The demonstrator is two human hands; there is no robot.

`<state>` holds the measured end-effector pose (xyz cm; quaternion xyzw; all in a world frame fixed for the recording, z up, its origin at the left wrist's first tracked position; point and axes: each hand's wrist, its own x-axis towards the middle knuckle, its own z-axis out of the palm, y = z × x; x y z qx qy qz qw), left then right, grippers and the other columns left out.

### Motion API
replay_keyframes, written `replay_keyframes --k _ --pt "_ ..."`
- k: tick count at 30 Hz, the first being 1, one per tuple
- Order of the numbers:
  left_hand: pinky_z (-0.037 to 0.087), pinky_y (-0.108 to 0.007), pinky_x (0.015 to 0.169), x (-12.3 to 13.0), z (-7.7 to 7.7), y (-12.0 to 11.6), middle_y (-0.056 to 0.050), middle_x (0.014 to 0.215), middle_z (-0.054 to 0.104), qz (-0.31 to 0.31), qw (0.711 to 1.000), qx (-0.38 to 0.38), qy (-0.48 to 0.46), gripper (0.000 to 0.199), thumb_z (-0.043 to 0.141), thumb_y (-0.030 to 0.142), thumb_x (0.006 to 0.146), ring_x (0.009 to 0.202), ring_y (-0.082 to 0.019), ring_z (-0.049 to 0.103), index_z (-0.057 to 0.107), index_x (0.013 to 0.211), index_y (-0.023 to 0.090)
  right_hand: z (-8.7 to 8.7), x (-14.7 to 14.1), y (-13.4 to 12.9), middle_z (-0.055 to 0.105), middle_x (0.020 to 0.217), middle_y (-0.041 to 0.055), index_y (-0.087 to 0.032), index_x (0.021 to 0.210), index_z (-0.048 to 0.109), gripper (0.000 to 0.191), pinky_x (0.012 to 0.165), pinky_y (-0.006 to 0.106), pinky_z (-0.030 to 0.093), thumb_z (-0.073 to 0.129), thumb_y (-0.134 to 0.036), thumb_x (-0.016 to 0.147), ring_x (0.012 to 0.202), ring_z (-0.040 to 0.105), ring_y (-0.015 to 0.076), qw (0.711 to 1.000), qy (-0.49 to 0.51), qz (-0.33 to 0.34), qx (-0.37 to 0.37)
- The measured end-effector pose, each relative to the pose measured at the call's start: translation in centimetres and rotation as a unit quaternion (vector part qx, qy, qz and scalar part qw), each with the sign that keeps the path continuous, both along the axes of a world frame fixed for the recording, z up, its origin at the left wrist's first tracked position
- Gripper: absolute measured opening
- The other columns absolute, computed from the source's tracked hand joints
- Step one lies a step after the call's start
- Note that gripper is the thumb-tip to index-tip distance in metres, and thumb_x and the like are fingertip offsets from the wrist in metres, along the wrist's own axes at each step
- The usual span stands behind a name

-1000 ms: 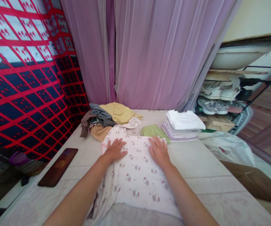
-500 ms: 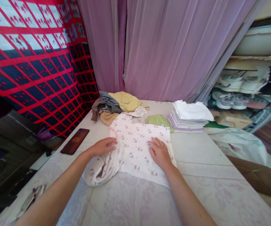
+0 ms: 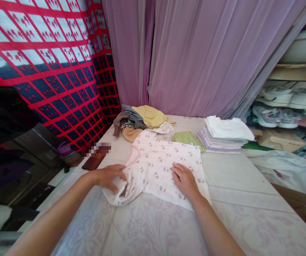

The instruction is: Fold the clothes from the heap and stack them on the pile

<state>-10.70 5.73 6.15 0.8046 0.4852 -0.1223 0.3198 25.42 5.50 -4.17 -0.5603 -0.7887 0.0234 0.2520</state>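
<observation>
- Purple curtains (image 3: 208,60) hang beyond my hands, and a red checked cloth (image 3: 62,74) hangs off to their left.
- Pale flowered sheet (image 3: 145,227) covers the surface below both my hands.
- White printed shirt (image 3: 160,170) lies on it, directly under my palms, its pink edging (image 3: 138,156) just past my left fingertips.
- With my left hand (image 3: 111,177) I touch the bunched near-left part; my thumb and fingers are spread apart, and I cannot tell whether they pinch any fabric.
- With my right hand (image 3: 185,179) I lie palm down on the shirt's flat body, fingers slightly bent, gripping nothing.
- Just beyond my left hand is a phone (image 3: 93,163), partly blurred out.
- Farther out sit rumpled clothes (image 3: 150,117), a green garment (image 3: 186,138) and, past my right hand, a folded stack (image 3: 226,133).
</observation>
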Motion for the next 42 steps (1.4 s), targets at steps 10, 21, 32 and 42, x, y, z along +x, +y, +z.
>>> replay_keyframes --k 10,21,32,42 --pt "0.035 -0.035 0.101 0.5 -0.2 -2.0 -0.005 0.122 0.06 -0.045 0.981 0.182 0.057 0.017 0.052 0.012 0.075 0.122 -0.024 0.048 0.065 0.075 0.022 -0.6 0.2 0.2 0.067 0.114 0.0069 -0.023 0.099 0.07 0.029 0.095 0.042 0.044 0.046 -0.019 0.083 0.109 0.057 0.0232 0.999 0.033 0.018 0.022" --pt "0.043 -0.025 0.067 -0.2 -0.7 -0.2 -0.001 0.081 0.067 -0.008 0.99 0.087 0.11 0.01 0.058 0.02 0.066 0.078 -0.02 0.063 0.064 0.074 0.022 -0.6 0.3 0.1 0.066 0.113 0.0085 -0.021 0.099 0.07 0.029 0.094 0.042 0.044 0.045 -0.02 0.084 0.109 0.057 0.024 0.999 0.035 0.024 0.026" --pt "0.047 -0.024 0.069 5.4 10.8 9.6 0.0 0.085 0.067 0.115 0.908 0.386 -0.118 0.021 0.057 0.032 0.076 0.068 -0.013 0.061 0.064 0.092 0.021 -0.8 0.2 0.1 0.066 0.115 0.0091 -0.021 0.1 0.07 0.028 0.097 0.043 0.042 0.046 -0.02 0.084 0.111 0.056 0.0238 0.998 0.051 0.023 0.015" --pt "0.049 -0.03 0.079 4.6 -2.0 7.5 -0.005 0.097 0.07 0.189 0.935 0.278 -0.115 0.026 0.055 0.037 0.078 0.089 -0.021 0.063 0.069 0.094 0.02 0.3 0.0 0.1 0.068 0.109 0.0075 -0.02 0.1 0.069 0.03 0.093 0.036 0.043 0.043 -0.023 0.086 0.105 0.059 0.0207 0.997 0.068 -0.024 -0.036"
